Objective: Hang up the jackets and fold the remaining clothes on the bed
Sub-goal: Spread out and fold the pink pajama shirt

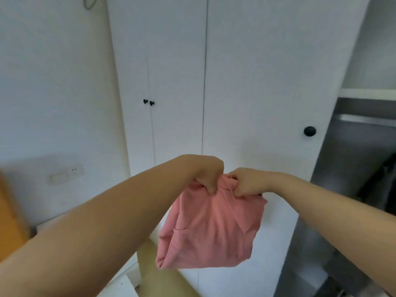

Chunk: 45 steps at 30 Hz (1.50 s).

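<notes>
A pink garment (211, 228) hangs folded in the air in front of a white wardrobe. My left hand (206, 175) grips its top edge from the left with curled fingers. My right hand (246, 182) pinches the same top edge from the right, the two hands almost touching. The cloth droops below both hands in a bunched rectangle. The bed is out of view.
The white wardrobe's door (257, 82) with a black round knob (309, 131) stands open, showing a dark interior (364, 168) with a shelf and dark clothing at the right. Two small black knobs (148, 102) sit on farther doors. An orange-brown object (10, 221) is at the left edge.
</notes>
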Motion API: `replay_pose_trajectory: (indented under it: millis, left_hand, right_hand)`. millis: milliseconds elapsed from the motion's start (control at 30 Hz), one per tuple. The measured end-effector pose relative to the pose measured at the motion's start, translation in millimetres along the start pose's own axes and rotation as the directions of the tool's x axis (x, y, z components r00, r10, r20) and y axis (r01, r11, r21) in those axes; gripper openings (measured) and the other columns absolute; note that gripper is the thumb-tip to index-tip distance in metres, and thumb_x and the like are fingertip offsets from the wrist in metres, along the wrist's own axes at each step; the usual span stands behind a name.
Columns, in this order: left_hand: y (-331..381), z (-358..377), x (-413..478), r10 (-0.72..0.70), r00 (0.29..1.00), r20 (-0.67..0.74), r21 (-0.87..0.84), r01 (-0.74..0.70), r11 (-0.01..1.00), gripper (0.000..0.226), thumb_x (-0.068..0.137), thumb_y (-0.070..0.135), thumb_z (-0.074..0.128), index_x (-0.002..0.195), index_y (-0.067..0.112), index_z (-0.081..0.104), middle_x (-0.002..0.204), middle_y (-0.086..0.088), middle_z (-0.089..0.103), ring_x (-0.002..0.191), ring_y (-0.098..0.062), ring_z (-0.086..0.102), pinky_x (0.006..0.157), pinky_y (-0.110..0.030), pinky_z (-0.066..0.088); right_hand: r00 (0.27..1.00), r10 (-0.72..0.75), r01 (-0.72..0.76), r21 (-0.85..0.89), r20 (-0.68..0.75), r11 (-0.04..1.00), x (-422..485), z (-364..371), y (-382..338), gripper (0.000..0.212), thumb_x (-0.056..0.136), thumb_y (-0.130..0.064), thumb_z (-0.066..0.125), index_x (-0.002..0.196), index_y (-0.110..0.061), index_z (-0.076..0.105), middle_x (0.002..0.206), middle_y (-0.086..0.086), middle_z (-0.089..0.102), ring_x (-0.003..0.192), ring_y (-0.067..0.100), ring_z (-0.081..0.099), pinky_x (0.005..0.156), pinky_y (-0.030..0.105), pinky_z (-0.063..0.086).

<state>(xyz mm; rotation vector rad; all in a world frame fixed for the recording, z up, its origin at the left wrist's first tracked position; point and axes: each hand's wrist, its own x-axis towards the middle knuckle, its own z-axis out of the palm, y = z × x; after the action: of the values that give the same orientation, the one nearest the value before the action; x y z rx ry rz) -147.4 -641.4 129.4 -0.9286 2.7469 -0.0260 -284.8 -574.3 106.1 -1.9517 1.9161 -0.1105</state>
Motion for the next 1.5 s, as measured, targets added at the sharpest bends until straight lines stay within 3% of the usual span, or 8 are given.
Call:
replay_pose_trajectory:
  millis: [400, 700, 867, 967, 1133, 1267, 1367, 1500]
  left_hand:
    - [127.4, -96.0, 47.8, 0.376, 0.922, -0.091, -0.054, -0.381, 0.923, 0.032, 0.075, 0.037, 0.076, 0.083, 0.01, 0.062, 0.077, 0.001, 0.06, 0.074, -0.02, 0.058, 0.061, -0.026, 0.044]
    - [191.6, -124.4, 81.5, 0.379, 0.743, -0.552, -0.162, -0.541, 0.825, 0.065, 0.07, 0.052, 0.076, 0.123, 0.017, 0.059, 0.116, 0.001, 0.061, 0.102, -0.019, 0.055, 0.083, -0.029, 0.043]
    - [213.0, -129.9, 103.4, 0.174, 0.802, -0.571, -0.711, -0.589, 0.384, 0.105, 0.065, 0.036, 0.084, 0.15, 0.022, 0.024, 0.143, -0.002, 0.043, 0.127, -0.021, 0.047, 0.104, -0.031, 0.038]
    - [224.8, -135.0, 121.3, 0.314, 0.864, -0.393, -0.864, -0.464, 0.196, 0.09, 0.054, 0.039, 0.087, 0.132, 0.011, 0.054, 0.124, -0.005, 0.063, 0.107, -0.022, 0.063, 0.098, -0.038, 0.049]
    - [242.2, -169.4, 126.0, 0.36, 0.819, -0.446, -0.832, -0.528, 0.17, 0.027, 0.084, 0.033, 0.07, 0.103, 0.012, 0.07, 0.104, -0.009, 0.071, 0.098, -0.023, 0.067, 0.093, -0.036, 0.051]
    - [260.6, -195.3, 117.7, 0.301, 0.783, -0.544, -0.732, -0.619, 0.286, 0.016, 0.09, 0.028, 0.064, 0.097, 0.015, 0.069, 0.095, -0.004, 0.069, 0.081, -0.017, 0.064, 0.076, -0.027, 0.051]
    - [263.0, -213.4, 112.4, 0.326, 0.726, -0.606, -0.591, -0.685, 0.426, 0.017, 0.092, 0.028, 0.062, 0.098, 0.014, 0.068, 0.085, 0.002, 0.064, 0.071, -0.009, 0.057, 0.06, -0.02, 0.044]
    - [260.3, -224.1, 108.0, 0.459, 0.655, -0.6, -0.447, -0.751, 0.486, 0.016, 0.093, 0.028, 0.061, 0.098, 0.015, 0.068, 0.083, 0.008, 0.062, 0.069, -0.001, 0.054, 0.055, -0.012, 0.042]
  right_hand:
    - [0.881, 0.425, -0.433, 0.01, -0.208, 0.901, -138.1, -79.0, 72.6, 0.024, 0.07, 0.004, 0.05, 0.079, -0.014, 0.063, 0.074, 0.006, 0.059, 0.065, 0.02, 0.052, 0.052, 0.025, 0.039]
    - [0.534, 0.638, -0.542, 0.355, -0.555, 0.762, -216.6, -108.5, 118.4, 0.022, 0.072, 0.008, 0.039, 0.071, -0.006, 0.056, 0.066, 0.012, 0.051, 0.061, 0.021, 0.044, 0.052, 0.027, 0.032]
    - [0.336, 0.712, -0.476, 0.541, -0.617, 0.694, -245.9, -123.3, 156.2, 0.032, 0.077, 0.008, 0.038, 0.089, -0.001, 0.066, 0.071, 0.014, 0.056, 0.064, 0.023, 0.048, 0.054, 0.026, 0.035]
    - [0.271, 0.765, -0.358, 0.677, -0.584, 0.643, -263.4, -134.4, 172.2, 0.031, 0.072, 0.011, 0.037, 0.071, -0.008, 0.062, 0.066, 0.01, 0.054, 0.062, 0.024, 0.048, 0.054, 0.025, 0.034]
    - [0.445, 0.805, -0.432, 0.694, -0.392, 0.576, -287.9, -149.2, 184.2, 0.057, 0.035, 0.002, 0.045, 0.089, 0.0, 0.064, 0.088, 0.015, 0.059, 0.083, 0.033, 0.057, 0.069, 0.032, 0.043]
    - [0.433, 0.729, -0.284, 0.688, -0.53, 0.668, -290.7, -164.3, 178.3, 0.043, 0.064, 0.001, 0.043, 0.1, -0.008, 0.063, 0.097, 0.009, 0.064, 0.088, 0.025, 0.061, 0.071, 0.029, 0.051]
    - [0.65, 0.558, 0.053, 0.764, -0.515, 0.643, -291.3, -166.3, 177.2, 0.041, 0.079, -0.014, 0.051, 0.12, -0.011, 0.058, 0.116, 0.005, 0.065, 0.104, 0.021, 0.063, 0.089, 0.03, 0.049]
    - [0.735, 0.453, 0.034, 0.696, -0.503, 0.717, -288.4, -157.2, 177.3, 0.058, 0.071, -0.026, 0.075, 0.125, -0.02, 0.055, 0.122, 0.002, 0.066, 0.11, 0.018, 0.064, 0.095, 0.034, 0.051]
